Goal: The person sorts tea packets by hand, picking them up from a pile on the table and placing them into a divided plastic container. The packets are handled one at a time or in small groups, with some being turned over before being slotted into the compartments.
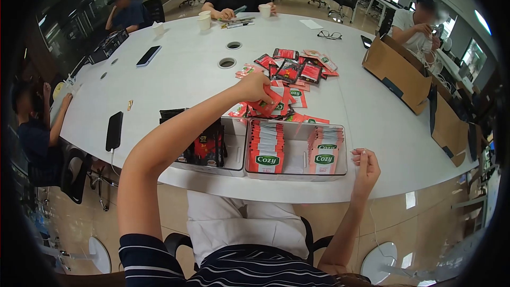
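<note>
My left hand [254, 88] reaches over the table and is closed on a red Cozy tea sachet [273, 97] at the near side of a loose pile of sachets [289, 69]. The pile mixes red, pink and black packets. My right hand [366, 171] is beside the right end of the divided clear organizer box [297, 176], fingers loosely bent and apart, with nothing visible in them. Inside the box stand a row of red Cozy sachets [266, 151] and a row of pink Cozy sachets [325, 154]. Black coffee packets [207, 149] fill the left box, partly hidden by my left forearm.
On the white table [186, 79] lie a black phone with a cable [114, 131], another phone [149, 56] and eyeglasses [329, 35]. Paper cups [204, 22] stand at the far side. Cardboard boxes [396, 72] are at the right. Several people sit around the table.
</note>
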`<action>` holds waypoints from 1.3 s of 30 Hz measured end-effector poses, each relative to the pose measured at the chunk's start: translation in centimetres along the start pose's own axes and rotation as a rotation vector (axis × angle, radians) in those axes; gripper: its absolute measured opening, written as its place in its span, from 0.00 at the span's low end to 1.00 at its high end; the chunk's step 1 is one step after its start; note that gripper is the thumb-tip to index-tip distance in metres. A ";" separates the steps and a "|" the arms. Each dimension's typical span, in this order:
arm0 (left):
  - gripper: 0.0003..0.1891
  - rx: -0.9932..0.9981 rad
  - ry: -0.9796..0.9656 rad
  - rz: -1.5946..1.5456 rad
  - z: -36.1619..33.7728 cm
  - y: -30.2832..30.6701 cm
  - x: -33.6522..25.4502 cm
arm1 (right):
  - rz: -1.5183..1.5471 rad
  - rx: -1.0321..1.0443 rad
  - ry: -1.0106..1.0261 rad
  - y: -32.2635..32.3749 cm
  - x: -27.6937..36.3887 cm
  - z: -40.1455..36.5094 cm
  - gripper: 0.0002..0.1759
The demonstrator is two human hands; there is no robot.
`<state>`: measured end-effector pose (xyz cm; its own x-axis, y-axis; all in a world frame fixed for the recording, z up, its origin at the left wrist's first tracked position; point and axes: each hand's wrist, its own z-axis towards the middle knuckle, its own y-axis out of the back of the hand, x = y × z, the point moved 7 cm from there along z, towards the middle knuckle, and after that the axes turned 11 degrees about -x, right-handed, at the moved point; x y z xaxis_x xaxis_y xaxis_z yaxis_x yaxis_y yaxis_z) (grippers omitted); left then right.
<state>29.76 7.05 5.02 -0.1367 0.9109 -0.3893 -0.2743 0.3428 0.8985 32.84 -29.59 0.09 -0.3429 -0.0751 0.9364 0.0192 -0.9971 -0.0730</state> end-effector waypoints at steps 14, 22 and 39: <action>0.14 -0.830 -0.453 -0.094 -14.0 10.6 -9.7 | -0.066 -0.274 0.368 1.1 4.1 -1.4 0.10; 0.10 -1.156 -0.577 -0.254 -23.3 5.3 -9.9 | -0.046 0.213 0.502 -9.4 13.5 -7.0 0.11; 0.15 -1.484 -0.030 -0.820 -27.6 -0.2 -2.2 | -0.018 0.136 0.347 -10.9 11.8 -6.2 0.09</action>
<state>3.86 -1.36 0.13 0.4959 0.6262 -0.6016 -0.8511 0.2131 -0.4798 22.73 -19.53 9.79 -0.6414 -0.0741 0.7636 0.1267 -0.9919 0.0102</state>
